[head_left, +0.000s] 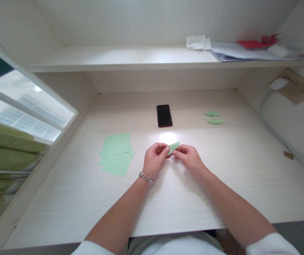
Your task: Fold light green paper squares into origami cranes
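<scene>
A small piece of folded green paper (174,146) is held up between my two hands over the middle of the desk. My left hand (155,159) pinches its left side between thumb and fingers. At its lower right, my right hand (189,158) grips it with thumb and fingertips. Part of the paper is hidden behind my thumbs. Several flat green paper sheets (116,143) lie overlapping to the left of my hands. Two folded green paper cranes (215,121) rest on the desk at the back right.
Beyond my hands lies a black phone (164,115). Over the back of the desk runs a shelf (114,56) bearing papers (237,53) and a red folded paper (255,44). At right, a white cable (270,129) hangs from a wall socket (298,86). A window and green curtain (5,170) are at left.
</scene>
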{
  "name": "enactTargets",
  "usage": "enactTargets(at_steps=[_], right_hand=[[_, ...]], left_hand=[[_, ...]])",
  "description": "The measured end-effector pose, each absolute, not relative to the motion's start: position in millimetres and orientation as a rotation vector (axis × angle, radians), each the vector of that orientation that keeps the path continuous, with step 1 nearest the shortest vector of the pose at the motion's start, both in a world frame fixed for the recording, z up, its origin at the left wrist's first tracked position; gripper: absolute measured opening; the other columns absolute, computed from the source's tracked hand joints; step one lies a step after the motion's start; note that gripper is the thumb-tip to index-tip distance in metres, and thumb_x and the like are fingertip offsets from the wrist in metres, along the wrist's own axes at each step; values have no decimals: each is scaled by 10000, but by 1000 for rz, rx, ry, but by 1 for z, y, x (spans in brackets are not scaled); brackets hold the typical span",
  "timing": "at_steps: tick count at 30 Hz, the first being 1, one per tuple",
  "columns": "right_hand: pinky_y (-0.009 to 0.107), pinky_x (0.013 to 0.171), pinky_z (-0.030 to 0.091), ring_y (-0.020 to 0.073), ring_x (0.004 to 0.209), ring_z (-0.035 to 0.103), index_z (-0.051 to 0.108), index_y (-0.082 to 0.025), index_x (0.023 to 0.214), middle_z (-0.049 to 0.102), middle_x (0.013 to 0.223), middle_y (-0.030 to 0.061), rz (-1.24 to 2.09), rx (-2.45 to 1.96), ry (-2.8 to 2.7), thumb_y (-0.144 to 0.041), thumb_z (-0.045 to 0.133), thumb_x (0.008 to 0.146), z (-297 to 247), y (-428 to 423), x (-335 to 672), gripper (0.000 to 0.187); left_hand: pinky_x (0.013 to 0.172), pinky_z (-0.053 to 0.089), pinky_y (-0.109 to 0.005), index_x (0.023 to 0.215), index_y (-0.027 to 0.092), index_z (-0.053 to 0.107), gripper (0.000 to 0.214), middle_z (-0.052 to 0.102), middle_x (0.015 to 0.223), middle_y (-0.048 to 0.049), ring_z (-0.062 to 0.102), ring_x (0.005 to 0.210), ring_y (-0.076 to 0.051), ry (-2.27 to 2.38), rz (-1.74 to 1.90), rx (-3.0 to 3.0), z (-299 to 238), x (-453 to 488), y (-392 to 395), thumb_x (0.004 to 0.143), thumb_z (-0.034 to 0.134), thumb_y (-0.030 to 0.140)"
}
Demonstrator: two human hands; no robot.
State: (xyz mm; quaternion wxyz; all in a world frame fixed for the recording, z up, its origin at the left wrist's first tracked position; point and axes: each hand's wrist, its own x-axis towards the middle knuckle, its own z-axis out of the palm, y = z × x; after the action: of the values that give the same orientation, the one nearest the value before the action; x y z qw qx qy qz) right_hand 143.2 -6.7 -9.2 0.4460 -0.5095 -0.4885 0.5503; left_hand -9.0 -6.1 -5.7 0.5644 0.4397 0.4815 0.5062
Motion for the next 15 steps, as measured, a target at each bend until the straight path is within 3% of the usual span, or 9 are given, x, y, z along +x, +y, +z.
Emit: enactTargets(at_steps=[5, 15], right_hand=[[282, 596, 488, 152, 640, 605, 650, -165, 936, 686, 836, 56, 1333, -1239, -1220, -390, 734, 660, -4, -4, 150, 366], [308, 640, 519, 171, 669, 632, 691, -157, 816, 691, 767, 51, 1372, -1226, -1332, -339, 700, 699, 0, -4, 157, 216]], left_hand=[[648, 569, -299, 844, 131, 655, 285, 683, 796, -63, 651, 681, -153, 1145, 1100, 1124, -1, -9, -9, 711, 717, 376], [634, 557, -297, 871, 133, 692, 247, 700, 818, -79, 654, 659, -161, 1123, 1010, 1209, 4, -16, -8, 703, 720, 312]])
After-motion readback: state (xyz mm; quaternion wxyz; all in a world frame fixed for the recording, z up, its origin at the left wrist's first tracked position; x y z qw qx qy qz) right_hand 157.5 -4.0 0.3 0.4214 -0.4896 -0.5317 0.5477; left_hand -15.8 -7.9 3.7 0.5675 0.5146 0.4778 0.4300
